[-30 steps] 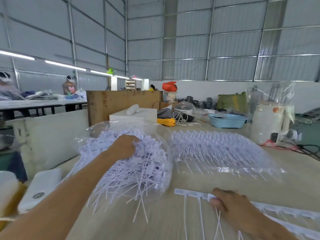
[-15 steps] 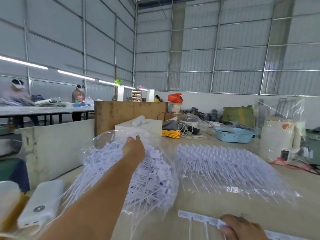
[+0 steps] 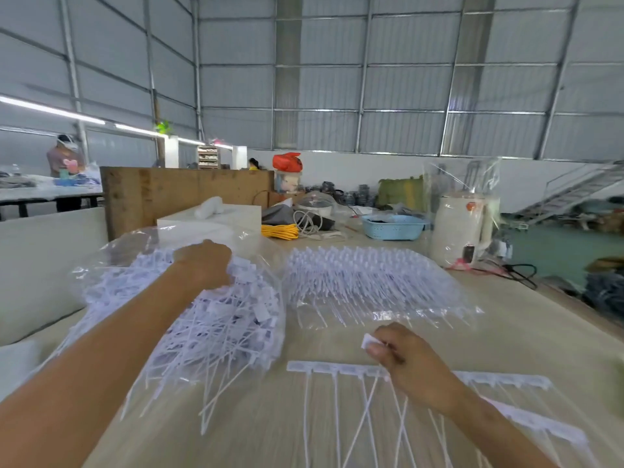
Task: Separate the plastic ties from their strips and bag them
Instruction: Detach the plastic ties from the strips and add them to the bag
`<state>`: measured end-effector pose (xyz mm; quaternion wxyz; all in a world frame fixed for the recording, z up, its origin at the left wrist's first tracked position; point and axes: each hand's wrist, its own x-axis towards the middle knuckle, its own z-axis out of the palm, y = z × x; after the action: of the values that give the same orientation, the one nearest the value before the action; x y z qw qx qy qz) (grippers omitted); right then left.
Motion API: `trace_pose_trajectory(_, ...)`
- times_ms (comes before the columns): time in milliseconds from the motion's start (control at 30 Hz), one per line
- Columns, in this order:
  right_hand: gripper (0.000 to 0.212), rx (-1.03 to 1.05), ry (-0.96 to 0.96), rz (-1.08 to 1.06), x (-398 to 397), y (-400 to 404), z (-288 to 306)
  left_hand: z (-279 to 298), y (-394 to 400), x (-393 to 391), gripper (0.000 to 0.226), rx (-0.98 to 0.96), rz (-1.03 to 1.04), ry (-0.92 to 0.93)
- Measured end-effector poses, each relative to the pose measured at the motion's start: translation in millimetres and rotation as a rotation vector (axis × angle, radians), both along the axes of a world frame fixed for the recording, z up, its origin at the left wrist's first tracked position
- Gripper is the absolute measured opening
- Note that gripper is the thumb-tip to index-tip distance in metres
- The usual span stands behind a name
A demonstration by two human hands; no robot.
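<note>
Pinching 1 white tie head [image 3: 368, 341] just above the strip [image 3: 324, 367], the right hand [image 3: 410, 368] grasps it between thumb and fingers; a clean twist away from the strip, I judge, frees it without snapping the tail. The left hand [image 3: 206, 263] rests curled on the loose ties in the clear bag [image 3: 189, 319] at 10 o'clock; whether it grips any I cannot tell. Open tabletop [image 3: 526, 336] lies toward 3 o'clock, a second bag of strips [image 3: 368, 282] sits at 12, and the table's right edge drops off at 2 o'clock.
</note>
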<state>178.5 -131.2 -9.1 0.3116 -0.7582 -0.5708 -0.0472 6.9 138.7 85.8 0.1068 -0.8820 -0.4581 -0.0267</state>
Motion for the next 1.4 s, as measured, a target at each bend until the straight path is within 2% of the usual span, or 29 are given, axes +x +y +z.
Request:
trace_pose_trajectory(100,0.029,-0.013,0.066,0.049,2,-8,15,0,-2,-2,0.048,0.114,0.075,-0.017)
trace_pose_trajectory(167,0.023,-0.004,0.044,0.080,3,-10,27,1,-10,-4,0.038,0.188,0.094,0.000)
trace_pose_trajectory(200,0.026,0.009,0.017,0.075,3,-10,34,1,-18,-3,0.029,0.277,0.074,-0.055)
trace_pose_trajectory(233,0.027,0.021,-0.002,0.066,2,-9,42,1,-28,-1,0.022,0.384,-0.006,-0.205)
trace_pose_trajectory(300,0.022,0.048,-0.044,0.047,3,-2,55,-1,-67,9,0.015,0.487,-0.349,-0.633)
trace_pose_trajectory(333,0.019,0.048,-0.059,0.056,3,2,61,-3,-91,15,0.015,0.421,-0.527,-0.810)
trace_pose_trajectory(400,0.015,0.031,0.018,0.113,3,10,67,-11,-131,34,0.015,0.050,-0.701,-1.014)
trace_pose_trajectory(500,0.031,0.018,0.186,0.128,0,15,66,-36,-160,68,0.032,-0.617,-0.527,-1.009)
trace_pose_trajectory(567,0.033,0.040,0.211,0.087,0,13,58,-57,-164,84,0.048,-1.003,-0.406,-1.130)
trace_pose_trajectory(633,0.030,0.034,0.181,0.022,5,6,52,-77,-162,93,0.060,-1.307,-0.249,-1.276)
trace_pose_trajectory(667,0.029,0.028,0.166,-0.010,9,1,51,-88,-159,95,0.062,-1.399,-0.194,-1.298)
trace_pose_trajectory(700,0.027,0.040,0.154,-0.042,13,-5,53,-99,-158,95,0.060,-1.445,-0.182,-1.291)
trace_pose_trajectory(733,0.027,0.075,0.148,-0.072,16,-11,59,-107,-157,95,0.054,-1.411,-0.212,-1.254)
trace_pose_trajectory(833,0.033,0.302,0.189,-0.136,19,-31,95,-122,-157,94,0.043,-1.145,-0.411,-1.044)
trace_pose_trajectory(900,0.033,0.484,0.144,-0.156,14,-45,130,-124,-161,93,0.028,-1.002,-0.468,-0.858)
trace_pose_trajectory(967,0.032,0.581,-0.030,-0.161,5,-55,164,-130,-164,94,0.010,-0.894,-0.561,-0.677)
trace_pose_trajectory(1067,0.031,0.488,-0.327,-0.134,-4,-52,192,-136,-162,96,0.012,-0.853,-0.637,-0.573)
trace_pose_trajectory(1133,0.032,0.268,-0.370,-0.080,-3,-36,185,-127,-159,94,0.007,-0.999,-0.573,-0.676)
trace_pose_trajectory(1200,0.032,-0.020,-0.329,-0.061,4,-16,157,-116,-157,93,0.030,-1.341,-0.427,-0.954)
trace_pose_trajectory(1267,0.033,-0.220,-0.211,-0.012,12,3,113,-109,-149,91,0.060,-1.650,-0.276,-1.216)
trace_pose_trajectory(1333,0.035,-0.287,-0.070,0.044,17,15,69,-108,-142,91,0.082,-1.740,-0.299,-1.268)
trace_pose_trajectory(1400,0.038,-0.239,0.061,0.081,20,22,37,-108,-141,93,0.074,-1.651,-0.349,-1.248)
